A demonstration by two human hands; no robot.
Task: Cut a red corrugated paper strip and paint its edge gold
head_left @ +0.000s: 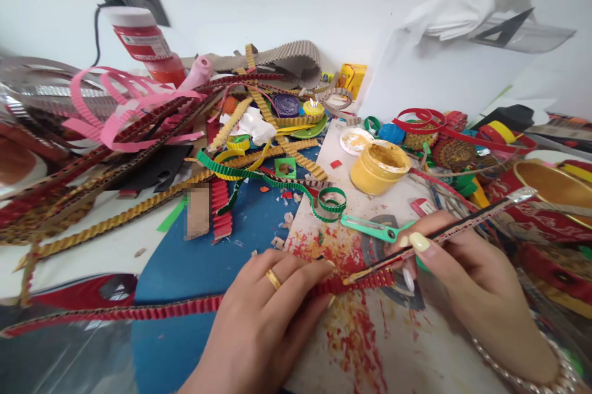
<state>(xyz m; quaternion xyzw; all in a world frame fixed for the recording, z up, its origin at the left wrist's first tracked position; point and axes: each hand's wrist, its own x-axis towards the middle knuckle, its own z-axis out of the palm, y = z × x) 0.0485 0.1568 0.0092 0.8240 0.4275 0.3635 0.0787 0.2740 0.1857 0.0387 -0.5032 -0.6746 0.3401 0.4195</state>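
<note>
My left hand (272, 307), with a gold ring on one finger, pinches a long red corrugated cardboard strip (185, 307). The strip runs out to the left past the blue surface, and its right end lies over the paint-stained board (351, 344). In my right hand (472, 283) a thin paintbrush (462, 224) is held at a slant. Its yellowish tip touches the ridges of the strip just right of my left fingers. Behind the hands stands an open jar of yellow paint (379, 167), its lid (356, 140) beside it. Green-handled scissors (374, 229) lie partly behind my right hand.
Curled green strips (330, 201) and paper scraps lie on the blue surface (171, 270). Pink strips (124, 110) and a red paint bottle (141, 36) crowd the back left. On the right are a cut red can (550, 197) and coiled red strips (420, 119).
</note>
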